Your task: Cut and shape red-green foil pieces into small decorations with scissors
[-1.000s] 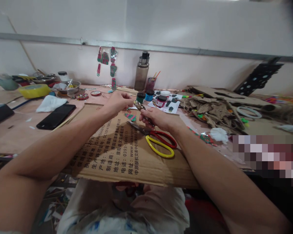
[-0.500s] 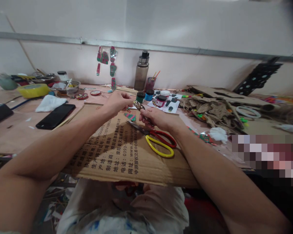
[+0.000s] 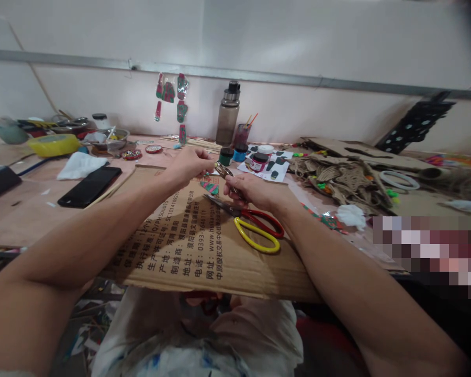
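Observation:
My left hand (image 3: 192, 163) is pinched at the far edge of the cardboard, its fingertips at the head of a shiny metal plier-like tool (image 3: 223, 169). Whatever sits between those fingertips is too small to make out. Wrapped around the tool's handles is my right hand (image 3: 253, 189). A pair of scissors (image 3: 236, 212) with one red and one yellow handle lies just below that hand, blades slightly apart. Beyond the scissor tips rests a small green-and-pink striped piece (image 3: 209, 187). All of this is over a printed cardboard sheet (image 3: 243, 272).
Behind my hands stand paint jars (image 3: 225, 156) and a tall bottle (image 3: 227, 120). A black phone (image 3: 89, 187), white tissue (image 3: 82, 166) and yellow tape roll (image 3: 53, 145) lie left. Knotted twine (image 3: 337, 175) is heaped right. Painted pieces (image 3: 181, 112) hang on the wall.
Almost nothing differs. Both hands keep their hold at the metal tool, and the scissors stay where they were; the view has shifted very slightly.

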A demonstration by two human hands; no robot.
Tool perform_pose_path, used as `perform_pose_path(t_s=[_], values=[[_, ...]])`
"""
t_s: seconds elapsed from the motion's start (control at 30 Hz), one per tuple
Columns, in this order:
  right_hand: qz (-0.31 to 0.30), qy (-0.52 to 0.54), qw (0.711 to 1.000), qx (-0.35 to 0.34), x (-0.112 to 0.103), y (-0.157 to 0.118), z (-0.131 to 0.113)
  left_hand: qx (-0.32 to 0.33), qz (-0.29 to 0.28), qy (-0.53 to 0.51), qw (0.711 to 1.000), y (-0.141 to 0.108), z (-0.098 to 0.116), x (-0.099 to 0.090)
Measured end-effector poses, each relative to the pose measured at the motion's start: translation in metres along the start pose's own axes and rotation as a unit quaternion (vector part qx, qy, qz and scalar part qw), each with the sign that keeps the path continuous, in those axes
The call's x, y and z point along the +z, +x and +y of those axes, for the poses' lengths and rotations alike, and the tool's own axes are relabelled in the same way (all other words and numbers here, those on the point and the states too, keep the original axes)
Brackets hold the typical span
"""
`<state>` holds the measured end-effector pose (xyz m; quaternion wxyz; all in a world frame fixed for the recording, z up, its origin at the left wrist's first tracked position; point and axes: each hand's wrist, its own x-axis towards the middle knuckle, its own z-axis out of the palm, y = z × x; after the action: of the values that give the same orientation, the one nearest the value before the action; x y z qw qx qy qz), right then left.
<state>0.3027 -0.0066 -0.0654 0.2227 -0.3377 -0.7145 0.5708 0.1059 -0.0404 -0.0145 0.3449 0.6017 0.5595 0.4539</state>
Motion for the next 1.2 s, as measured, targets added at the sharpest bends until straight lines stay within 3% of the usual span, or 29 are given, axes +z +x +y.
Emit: perform_pose_path(t_s=[0.4,1.2], values=[[0.015,0.03,0.999,0.026,0.0042,-0.0025,-0.0033,-0.018,-0.001,0.017,1.0,-0.0026,0.0036,0.0001],[0.013,0.021,0.999,0.02,0.0007,-0.0011,-0.0001,-0.023,-0.024,-0.05,0.998,0.0046,-0.0051,0.0007]])
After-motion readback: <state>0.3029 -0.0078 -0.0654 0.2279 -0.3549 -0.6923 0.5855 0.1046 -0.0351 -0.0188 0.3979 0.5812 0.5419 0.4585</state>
